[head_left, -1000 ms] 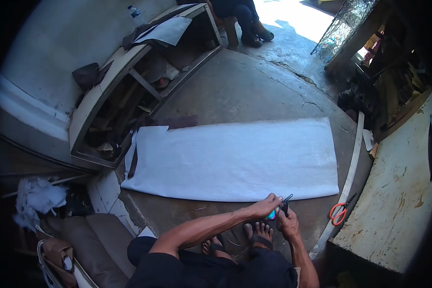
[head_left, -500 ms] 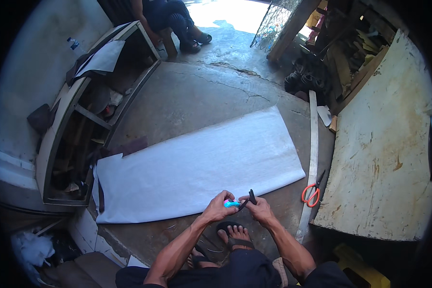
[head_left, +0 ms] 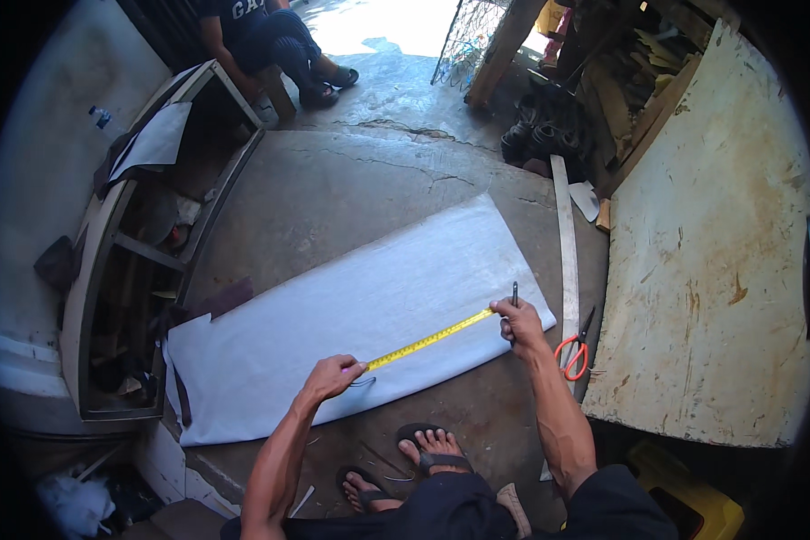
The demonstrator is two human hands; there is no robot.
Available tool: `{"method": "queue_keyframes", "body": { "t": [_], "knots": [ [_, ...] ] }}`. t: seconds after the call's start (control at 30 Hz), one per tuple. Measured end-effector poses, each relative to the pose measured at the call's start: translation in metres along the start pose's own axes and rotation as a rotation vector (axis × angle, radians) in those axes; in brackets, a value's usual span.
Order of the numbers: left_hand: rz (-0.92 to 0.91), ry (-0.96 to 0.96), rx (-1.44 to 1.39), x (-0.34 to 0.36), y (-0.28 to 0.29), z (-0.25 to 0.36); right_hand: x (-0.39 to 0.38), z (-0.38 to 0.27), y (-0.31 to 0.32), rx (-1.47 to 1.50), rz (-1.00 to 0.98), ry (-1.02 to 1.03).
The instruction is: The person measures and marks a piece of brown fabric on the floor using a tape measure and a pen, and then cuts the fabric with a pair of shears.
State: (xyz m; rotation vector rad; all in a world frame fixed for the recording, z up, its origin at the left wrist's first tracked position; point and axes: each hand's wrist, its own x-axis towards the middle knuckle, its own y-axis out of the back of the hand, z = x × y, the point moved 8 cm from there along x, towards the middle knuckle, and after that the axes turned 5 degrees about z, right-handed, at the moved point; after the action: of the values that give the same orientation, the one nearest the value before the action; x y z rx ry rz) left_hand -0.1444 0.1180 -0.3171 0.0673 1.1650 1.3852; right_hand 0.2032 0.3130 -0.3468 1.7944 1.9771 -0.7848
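Note:
A yellow tape measure (head_left: 430, 339) stretches between my hands, slanting up to the right over the white sheet (head_left: 351, 324). My left hand (head_left: 333, 374) is closed round its case, of which only a pinkish bit shows; a thin dark cord hangs beside it. My right hand (head_left: 518, 324) pinches the end of the blade near the sheet's right part. A dark pen-like stick (head_left: 515, 292) also pokes up from the fingers of that hand. The sheet lies on the floor, folded at its left end.
Red-handled scissors (head_left: 574, 353) lie at the right beside a long pale straight strip (head_left: 565, 234). A worn board (head_left: 693, 261) stands farther right. On the left is a low open cabinet (head_left: 90, 315). A person (head_left: 270, 45) sits at the far left.
My hands have moved apart, the left to the left and the right up and right, drawing out the yellow blade. Both are now over the sheet.

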Motion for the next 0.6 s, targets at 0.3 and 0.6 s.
{"method": "queue_keyframes", "body": {
  "t": [0.3,0.6],
  "knots": [
    [0.262,0.164,0.09,0.05,0.103,-0.087,0.105,-0.052,-0.021,-0.091,0.205,0.196],
    [0.36,0.093,0.103,0.128,0.115,-0.069,0.145,-0.037,-0.09,-0.615,0.202,0.402]
  ]
}}
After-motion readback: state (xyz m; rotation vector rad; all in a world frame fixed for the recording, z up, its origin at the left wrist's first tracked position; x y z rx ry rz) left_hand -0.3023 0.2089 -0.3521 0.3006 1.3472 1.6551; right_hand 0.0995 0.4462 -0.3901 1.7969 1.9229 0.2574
